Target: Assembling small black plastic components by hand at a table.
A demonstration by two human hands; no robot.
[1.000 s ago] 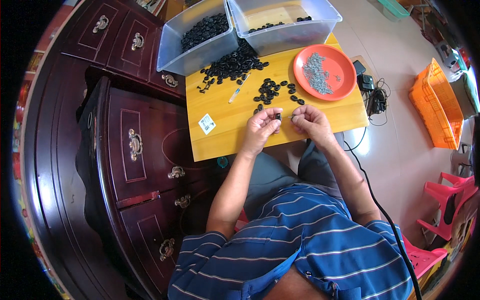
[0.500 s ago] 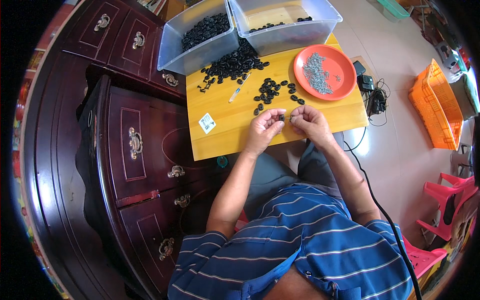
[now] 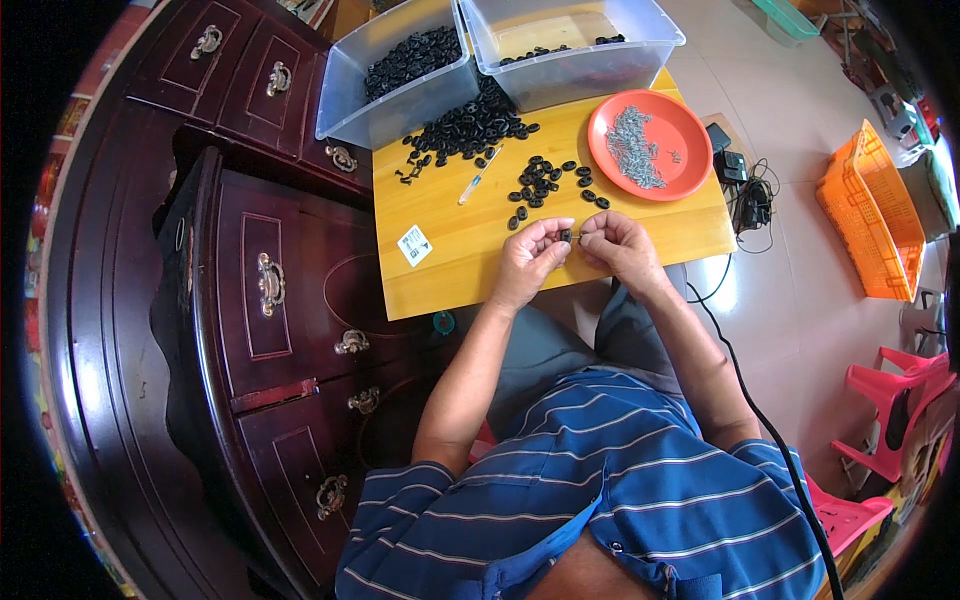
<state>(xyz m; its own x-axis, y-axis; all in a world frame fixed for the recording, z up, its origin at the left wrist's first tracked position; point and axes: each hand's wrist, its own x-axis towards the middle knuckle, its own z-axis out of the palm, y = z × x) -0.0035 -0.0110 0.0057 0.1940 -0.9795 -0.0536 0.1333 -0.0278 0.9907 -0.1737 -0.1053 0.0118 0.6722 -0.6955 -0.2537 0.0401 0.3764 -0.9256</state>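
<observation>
- 9 o'clock from the left hand (image 3: pixel 528 262) is your easy lane: bare yellow tabletop (image 3: pixel 455 270), only a flat white sticker (image 3: pixel 414 246) on it, then the dark cabinet (image 3: pixel 250 335) blocks you.
- 11 to 12 is a mess tbh: loose black pieces (image 3: pixel 541 184), black heap (image 3: pixel 485 125), two clear bins (image 3: pixel 590 82) like a wall.
- 12 to 1 from the right hand (image 3: pixel 622 246): red plate (image 3: pixel 692 160), raised rim, tight gap beside those pieces.
- 3 o'clock: bare strip, cable tangle (image 3: pixel 752 208) past the edge.

Bright glare whitens the floor (image 3: pixel 765 275); edges curve; detail at the fingers (image 3: pixel 545 230) seems soft.
</observation>
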